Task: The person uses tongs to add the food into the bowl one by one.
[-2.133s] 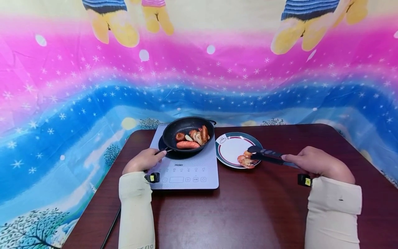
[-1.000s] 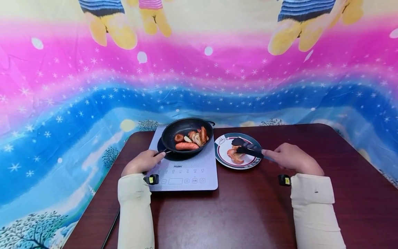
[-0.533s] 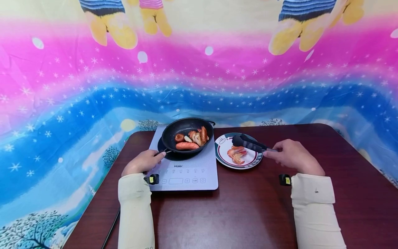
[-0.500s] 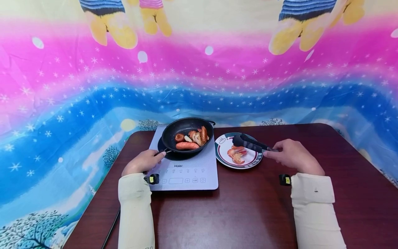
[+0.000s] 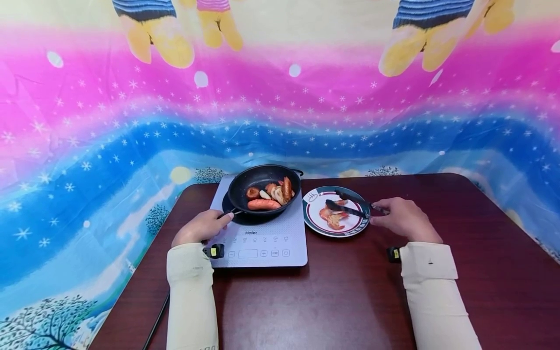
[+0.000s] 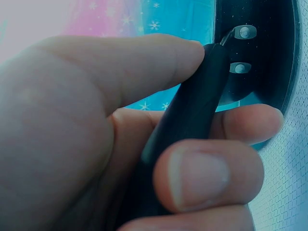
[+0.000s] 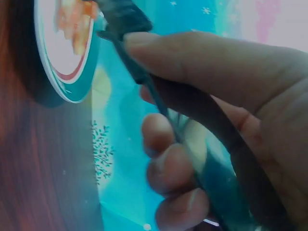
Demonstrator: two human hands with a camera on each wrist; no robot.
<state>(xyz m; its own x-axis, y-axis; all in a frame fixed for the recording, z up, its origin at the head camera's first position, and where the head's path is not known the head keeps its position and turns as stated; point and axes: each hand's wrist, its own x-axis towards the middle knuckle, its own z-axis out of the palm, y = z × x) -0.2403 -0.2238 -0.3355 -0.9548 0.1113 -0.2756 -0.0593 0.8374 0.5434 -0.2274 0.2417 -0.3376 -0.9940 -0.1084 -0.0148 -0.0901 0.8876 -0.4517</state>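
Observation:
My left hand (image 5: 203, 227) grips the black handle (image 6: 185, 115) of the frying pan (image 5: 239, 187), fingers curled round it in the left wrist view. In the pan lie a pink sausage (image 5: 264, 204), a browned sausage (image 5: 287, 188) and several smaller cooked pieces. My right hand (image 5: 404, 219) holds black-tipped tongs (image 5: 346, 209), thumb on one arm and fingers on the other. The tongs' arms stand apart over the white plate (image 5: 317, 209) with its green rim. Beneath the tips, orange-and-white shrimp-like food (image 5: 334, 221) lies on the plate, partly covered by the lower arm.
The pan sits on a white induction cooker (image 5: 262, 243) with a touch panel at its front. A black cord (image 5: 156, 318) runs along the left side of the dark wooden table (image 5: 350, 296). A patterned cloth (image 5: 280, 116) hangs behind.
The tongs pulled the food from the plate's right edge toward its middle. Their arms, close together half a second ago, have spread. My right hand has come left; the left hand stays put.

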